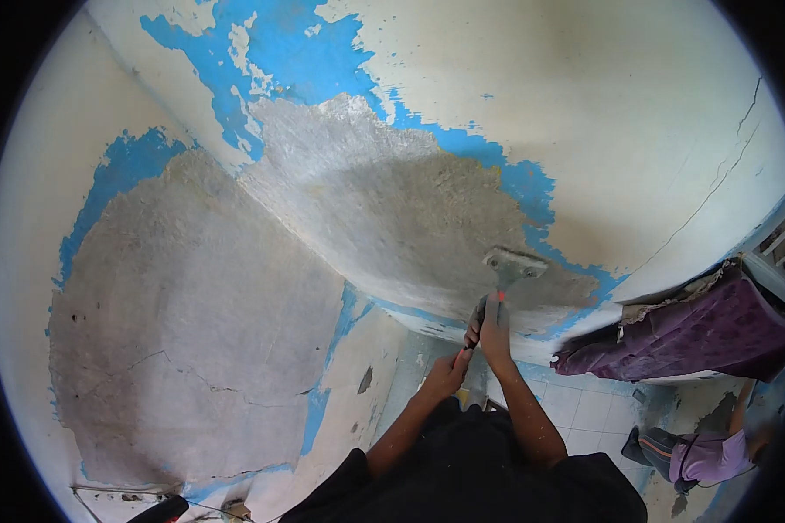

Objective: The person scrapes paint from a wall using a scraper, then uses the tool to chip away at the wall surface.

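Observation:
A long-handled wall scraper (516, 265) has its wide metal head against the bare grey plaster (401, 205) of the wall in front of me. My right hand (490, 322) is wrapped round the upper part of its handle, just below the head. Lower down, near the handle's end, my left hand (446, 375) grips it too. Red and black parts of the handle show between and above my fingers. Blue paint (529, 187) with ragged edges borders the scraped patch, and cream paint (637, 131) lies beyond it.
A second scraped grey patch (201, 305) covers the adjoining wall at left, past the corner. A purple cloth (689, 327) drapes something at right. Below it, another person (711, 458) is low near the tiled floor (584, 410). A dark object and wires lie at lower left.

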Available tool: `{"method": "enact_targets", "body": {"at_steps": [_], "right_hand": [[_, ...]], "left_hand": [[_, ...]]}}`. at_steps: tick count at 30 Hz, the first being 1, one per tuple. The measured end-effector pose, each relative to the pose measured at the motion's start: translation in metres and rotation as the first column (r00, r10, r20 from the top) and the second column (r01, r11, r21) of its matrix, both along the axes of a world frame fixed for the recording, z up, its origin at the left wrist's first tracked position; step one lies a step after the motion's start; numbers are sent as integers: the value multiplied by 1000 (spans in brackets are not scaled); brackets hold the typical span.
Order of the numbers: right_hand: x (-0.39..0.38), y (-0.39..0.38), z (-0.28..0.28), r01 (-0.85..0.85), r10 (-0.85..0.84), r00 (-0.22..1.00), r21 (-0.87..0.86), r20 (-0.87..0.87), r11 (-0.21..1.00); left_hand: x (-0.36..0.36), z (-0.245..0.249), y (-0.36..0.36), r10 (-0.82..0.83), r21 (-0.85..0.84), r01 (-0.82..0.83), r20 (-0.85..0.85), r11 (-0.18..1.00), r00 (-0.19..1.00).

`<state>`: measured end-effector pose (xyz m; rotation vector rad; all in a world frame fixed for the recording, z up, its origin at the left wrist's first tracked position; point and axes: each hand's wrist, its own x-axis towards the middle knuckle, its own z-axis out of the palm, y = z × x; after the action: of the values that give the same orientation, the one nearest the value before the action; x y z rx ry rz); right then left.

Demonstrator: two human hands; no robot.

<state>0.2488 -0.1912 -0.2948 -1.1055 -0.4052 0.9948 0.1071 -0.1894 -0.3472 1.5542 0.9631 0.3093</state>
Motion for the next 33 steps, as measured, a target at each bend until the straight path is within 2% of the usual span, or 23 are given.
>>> {"method": "enact_targets", "body": {"at_steps": [2,4,7,11,13,16,19,22,24,26,29,33], "right_hand": [[1,-4,31,18,-18,1000,-1,-6,1000],[0,-6,27,2,-2,999,10,-34,1000],[-2,-3,10,-34,34,999,5,-27,999],[-2,1,-16,-65,65,998,-22,0,998],[6,0,10,-45,45,999,27,30,999],[18,-6,70,25,-27,999,70,18,997],[25,-4,84,61,-64,998,112,26,992],[25,-2,47,24,-28,998,84,51,996],[18,-5,10,-17,15,995,18,98,1000],[11,-5,-12,-63,73,984,-67,163,996],[5,6,23,-98,111,969,-69,222,993],[0,31,108,-153,134,964,67,228,986]], "left_hand": [[-1,21,-4,-2,21,2,-2,1000,1000],[-3,34,-5,1,30,0,-21,1000,1000],[-3,18,-8,23,-40,-23,9,999,1000],[-2,-16,-1,15,-1,-15,44,1000,999],[5,3,0,14,-26,-12,61,1000,998],[24,64,7,-50,120,38,99,992,994],[38,65,14,-56,141,36,142,989,988],[35,21,11,-59,54,51,151,997,987],[26,-21,-5,-23,-152,54,199,987,980],[17,-38,-16,17,-310,66,256,948,967],[16,-2,-11,27,-338,77,294,938,956],[19,66,19,72,-264,30,371,964,926]]}}
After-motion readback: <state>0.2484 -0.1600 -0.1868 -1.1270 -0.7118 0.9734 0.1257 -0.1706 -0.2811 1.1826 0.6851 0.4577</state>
